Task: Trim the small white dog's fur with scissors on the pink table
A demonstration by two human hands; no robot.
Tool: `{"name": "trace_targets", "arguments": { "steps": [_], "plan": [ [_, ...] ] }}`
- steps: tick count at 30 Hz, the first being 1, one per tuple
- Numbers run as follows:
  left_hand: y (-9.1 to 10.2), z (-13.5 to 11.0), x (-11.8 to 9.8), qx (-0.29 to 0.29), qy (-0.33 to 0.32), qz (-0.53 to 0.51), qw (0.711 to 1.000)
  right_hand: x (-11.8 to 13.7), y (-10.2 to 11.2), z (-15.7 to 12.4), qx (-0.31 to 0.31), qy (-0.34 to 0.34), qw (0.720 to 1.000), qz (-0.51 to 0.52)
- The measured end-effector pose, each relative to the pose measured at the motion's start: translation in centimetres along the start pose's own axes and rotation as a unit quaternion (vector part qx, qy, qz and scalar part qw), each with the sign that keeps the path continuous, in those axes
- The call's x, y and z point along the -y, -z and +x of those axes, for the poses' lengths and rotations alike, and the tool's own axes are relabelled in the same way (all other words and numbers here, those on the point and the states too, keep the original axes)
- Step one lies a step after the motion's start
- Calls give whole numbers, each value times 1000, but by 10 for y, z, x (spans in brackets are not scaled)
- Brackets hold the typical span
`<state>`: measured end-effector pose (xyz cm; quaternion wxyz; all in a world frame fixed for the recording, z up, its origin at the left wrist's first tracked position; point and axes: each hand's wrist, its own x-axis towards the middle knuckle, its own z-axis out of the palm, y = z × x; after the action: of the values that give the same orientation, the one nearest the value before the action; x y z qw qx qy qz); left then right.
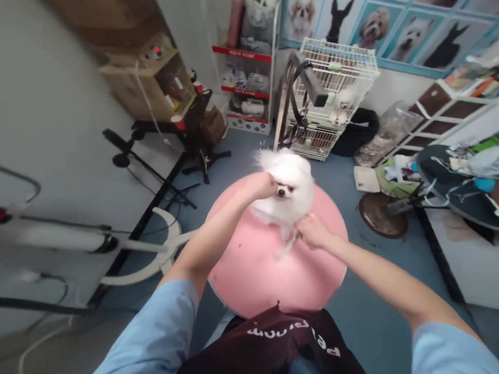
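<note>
1. Small white dog stands on round pink table, face toward the camera.
2. Left hand is at the dog's head, on the side by its muzzle; fingers curl in against the fur, touching it. Cannot tell if they grip fur or only press.
3. Right hand is low at the dog's chest and front leg; fingers closed around a tuft or the leg, too blurred to tell which. No tool clearly visible in it.
4. Dog sits between the two hands, just past the fingertips of both, toward the far half of the table.
5. Both arms bare to short blue sleeves; dark apron with white lettering at the near table edge.
6. Beyond the fingers: black grooming arm with hanging loop, white wire cage behind it.
7. Left of the left hand, well apart: white stand and hose on the floor, shelves by the wall.
8. Right of the right hand, well apart: cluttered dark table, dog posters on the wall.
</note>
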<state>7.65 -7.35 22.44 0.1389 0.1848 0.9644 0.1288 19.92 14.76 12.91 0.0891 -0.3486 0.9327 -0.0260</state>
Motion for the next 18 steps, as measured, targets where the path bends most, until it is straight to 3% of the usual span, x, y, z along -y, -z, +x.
{"name": "trace_targets", "arguments": {
  "steps": [3, 5, 7, 8, 10, 12, 16, 18],
  "plan": [
    [3, 11, 1, 30, -64, 24, 997, 43, -10, 3, 44, 38, 998, 37],
    [3, 17, -1, 43, -93, 25, 994, 66, -10, 11, -1, -72, 997, 30],
    [3, 23, -3, 52, -106, 20, 993, 86, -9, 23, -46, -216, 975, 16],
    [3, 25, -4, 54, -111, 19, 992, 96, -10, 30, -43, -246, 968, 20],
    [4, 28, -7, 53, -124, 21, 991, 113, -13, 41, 10, -193, 980, 53],
    [5, 30, -9, 48, -142, 29, 988, 125, -18, 50, 30, -167, 983, 69],
    [0, 29, -14, 36, -191, 49, 980, 132, -24, 62, -20, -361, 931, 45],
    [-5, 27, -16, 24, -201, 46, 978, 136, -26, 67, 2, -341, 938, 70]
  ]
}}
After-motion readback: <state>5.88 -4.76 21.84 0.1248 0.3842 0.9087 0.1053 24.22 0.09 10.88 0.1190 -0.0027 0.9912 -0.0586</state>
